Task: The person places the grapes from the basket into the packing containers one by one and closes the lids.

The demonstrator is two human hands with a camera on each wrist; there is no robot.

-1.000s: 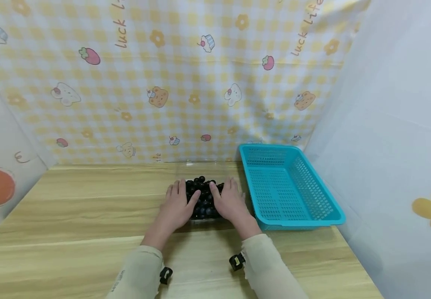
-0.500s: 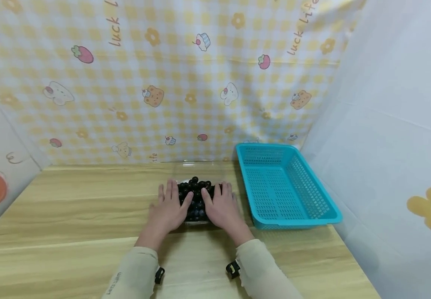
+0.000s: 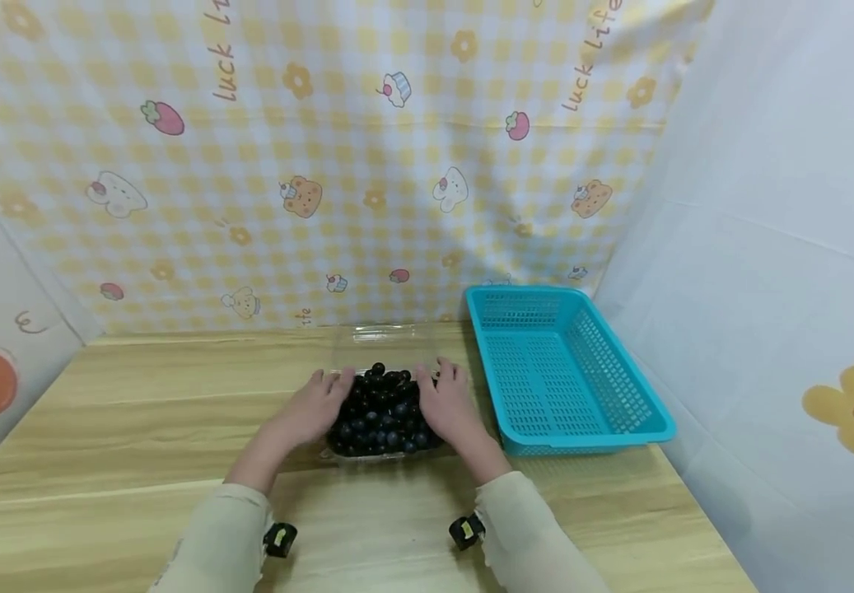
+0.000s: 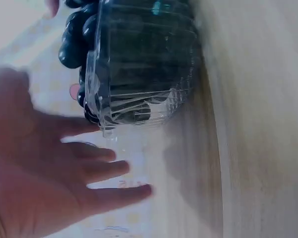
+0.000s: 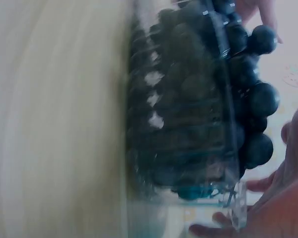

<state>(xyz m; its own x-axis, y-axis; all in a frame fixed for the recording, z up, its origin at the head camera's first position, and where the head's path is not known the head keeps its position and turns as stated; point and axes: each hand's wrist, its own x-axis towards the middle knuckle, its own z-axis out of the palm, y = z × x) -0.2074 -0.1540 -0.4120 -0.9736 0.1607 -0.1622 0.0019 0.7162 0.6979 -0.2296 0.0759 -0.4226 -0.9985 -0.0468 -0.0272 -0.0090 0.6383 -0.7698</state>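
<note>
A clear plastic box (image 4: pixel 144 64) heaped with dark grapes (image 3: pixel 382 416) sits at the middle of the table, its clear lid (image 3: pixel 384 344) folded back toward the wall. My left hand (image 3: pixel 315 405) is at the box's left rim. In the left wrist view its fingers (image 4: pixel 109 196) are spread and nearly straight, reaching past the corner. On the opposite side, my right hand (image 3: pixel 447 403) lies along the right rim, thumb over the grapes. The right wrist view shows its fingers (image 5: pixel 203 230) loosely extended around the far corner; grapes bulge above the rim.
A blue perforated plastic basket (image 3: pixel 538 441) stands on the wooden table (image 3: pixel 152 412), just right of the box. A checked cloth (image 3: pixel 367 247) hangs behind the table, and a white sheet (image 3: pixel 753 329) closes off the right side.
Both hands have shifted outward from over the grapes toward the box's sides, the left one more. More grapes show now. The box appears slightly closer to the body.
</note>
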